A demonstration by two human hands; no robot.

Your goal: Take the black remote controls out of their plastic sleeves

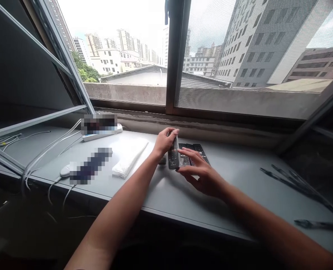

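Note:
My left hand [165,141] is closed around the upper end of a black remote control [173,159], which is tilted up above the table. A clear, shiny film seems to cover the remote. My right hand [201,170] is at the remote's right side with its fingers spread; the fingertips are close to its edge and lower corner, and I cannot tell how firmly they touch. Several more black remotes [201,150] lie side by side behind my right hand, partly hidden by it. A small dark object [162,160] sits beside my left wrist.
A stack of clear plastic bags [129,159] lies left of my hands. Further left are a white power strip [102,135], white cables [44,152] and a blurred-out item. Dark thin strips [298,183] lie at right. A metal frame [67,71] and a window stand behind the table [239,161].

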